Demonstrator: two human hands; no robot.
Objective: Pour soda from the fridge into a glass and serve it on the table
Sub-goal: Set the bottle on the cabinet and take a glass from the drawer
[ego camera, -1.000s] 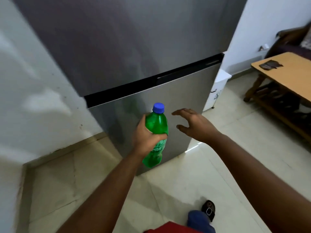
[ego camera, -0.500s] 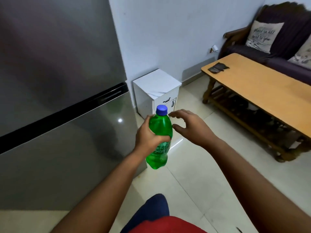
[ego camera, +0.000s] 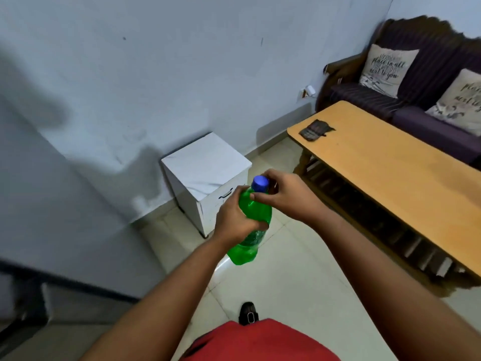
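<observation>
A green soda bottle (ego camera: 256,213) with a blue cap (ego camera: 260,183) is held upright in front of me, above the floor. My left hand (ego camera: 234,217) is wrapped around its middle. My right hand (ego camera: 283,195) has its fingers curled around the bottle's neck and cap from the right. The grey fridge (ego camera: 33,217) stands at the left edge, blurred, its doors closed. The wooden table (ego camera: 395,183) stretches along the right side. No glass is in view.
A small white cabinet (ego camera: 205,165) stands against the wall behind the bottle. A dark flat object (ego camera: 315,129) lies on the table's far corner. A dark sofa (ego camera: 406,100) with two printed cushions sits behind the table. Tiled floor lies between me and the table.
The view has swung right, away from the fridge toward the table and sofa. My right hand, open beside the bottle before, has closed around the cap and neck.
</observation>
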